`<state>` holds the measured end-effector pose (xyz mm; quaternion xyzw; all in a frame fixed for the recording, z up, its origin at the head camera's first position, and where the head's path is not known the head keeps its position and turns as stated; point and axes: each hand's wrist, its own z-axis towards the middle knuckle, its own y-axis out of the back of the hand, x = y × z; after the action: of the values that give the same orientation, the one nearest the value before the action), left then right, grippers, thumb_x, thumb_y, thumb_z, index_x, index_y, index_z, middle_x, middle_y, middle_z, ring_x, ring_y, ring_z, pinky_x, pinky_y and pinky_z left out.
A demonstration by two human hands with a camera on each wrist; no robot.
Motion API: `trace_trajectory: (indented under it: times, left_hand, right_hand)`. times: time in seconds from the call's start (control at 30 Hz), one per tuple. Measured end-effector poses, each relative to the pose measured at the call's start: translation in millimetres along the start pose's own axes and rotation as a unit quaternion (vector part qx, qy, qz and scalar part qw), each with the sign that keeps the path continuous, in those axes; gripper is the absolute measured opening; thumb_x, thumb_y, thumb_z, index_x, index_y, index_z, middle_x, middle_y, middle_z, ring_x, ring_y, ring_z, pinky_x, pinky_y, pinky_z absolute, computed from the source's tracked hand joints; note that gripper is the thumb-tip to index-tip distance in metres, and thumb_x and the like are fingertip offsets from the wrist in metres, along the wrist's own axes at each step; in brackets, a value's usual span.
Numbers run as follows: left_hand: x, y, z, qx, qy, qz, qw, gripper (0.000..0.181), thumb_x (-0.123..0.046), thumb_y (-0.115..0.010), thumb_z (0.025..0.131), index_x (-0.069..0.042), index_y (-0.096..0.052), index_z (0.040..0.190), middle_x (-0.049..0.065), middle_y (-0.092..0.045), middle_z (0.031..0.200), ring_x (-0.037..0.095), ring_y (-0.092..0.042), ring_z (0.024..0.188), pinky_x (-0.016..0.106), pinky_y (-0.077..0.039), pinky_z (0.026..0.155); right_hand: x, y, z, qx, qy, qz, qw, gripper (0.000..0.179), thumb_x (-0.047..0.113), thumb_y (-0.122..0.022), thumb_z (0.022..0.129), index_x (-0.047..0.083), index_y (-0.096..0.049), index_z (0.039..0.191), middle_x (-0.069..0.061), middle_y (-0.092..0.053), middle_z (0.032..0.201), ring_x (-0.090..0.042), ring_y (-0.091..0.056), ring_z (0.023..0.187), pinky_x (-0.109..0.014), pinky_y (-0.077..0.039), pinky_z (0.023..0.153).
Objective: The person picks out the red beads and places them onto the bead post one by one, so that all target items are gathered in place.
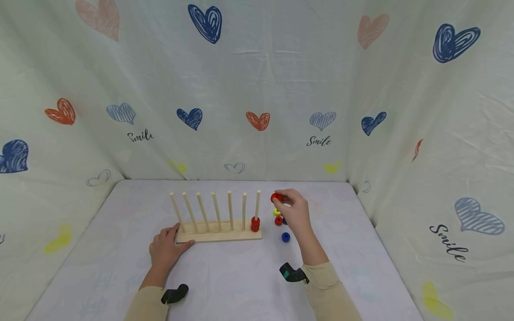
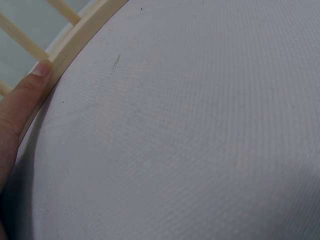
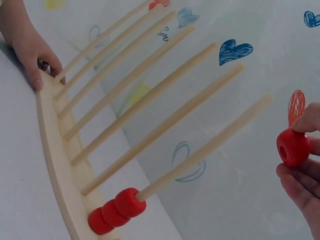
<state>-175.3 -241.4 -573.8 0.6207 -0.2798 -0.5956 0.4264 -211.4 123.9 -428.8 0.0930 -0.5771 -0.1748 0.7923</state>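
A wooden rack (image 1: 221, 236) with several upright pegs stands on the table. Its rightmost peg (image 3: 205, 150) carries 3 red beads (image 3: 116, 213), stacked at the bottom. My left hand (image 1: 164, 247) grips the rack's left end, thumb (image 2: 37, 80) along the front edge of the base. Between the thumb and fingers of my right hand (image 1: 296, 211) is a red bead (image 3: 293, 147), its hole visible in the right wrist view. That bead is up in the air, right of the rightmost peg and near the height of its top.
Loose beads lie on the table right of the rack: a yellow bead (image 1: 277, 212), a red bead (image 1: 279, 220), a blue bead (image 1: 285, 237) and a dark one (image 1: 284, 220) partly hidden by my right hand. A curtain with printed hearts (image 1: 257, 89) hangs around the table.
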Motion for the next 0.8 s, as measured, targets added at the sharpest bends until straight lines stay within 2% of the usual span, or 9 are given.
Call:
trace_trajectory:
  times: [0.53,0.8]
  left_hand:
    - [1.9,1.2,1.6,0.008,0.003,-0.003,1.0000,0.090,-0.046,-0.077,0.080,0.000,-0.038,0.146,0.027,-0.043,0.131,0.047,-0.038,0.119,0.061,-0.027,0.095]
    - [1.7,1.1,0.2,0.013,0.006,-0.003,0.9999,0.090,-0.046,-0.077,0.080,0.000,-0.037,0.147,0.028,-0.043,0.132,0.047,-0.038,0.120,0.062,-0.027,0.095]
  right_hand:
    - [19,2,12.4,0.027,0.008,-0.009,0.9996,0.025,0.016,-0.076,0.086,0.006,-0.072,0.108,-0.002,-0.065,0.101,-0.018,-0.063,0.092,-0.033,-0.053,0.085]
    - [27,1,16.2,0.048,-0.021,-0.023,0.9984,0.027,0.018,-0.079,0.084,0.008,-0.072,0.108,-0.002,-0.064,0.104,-0.019,-0.062,0.093,-0.033,-0.054,0.081]
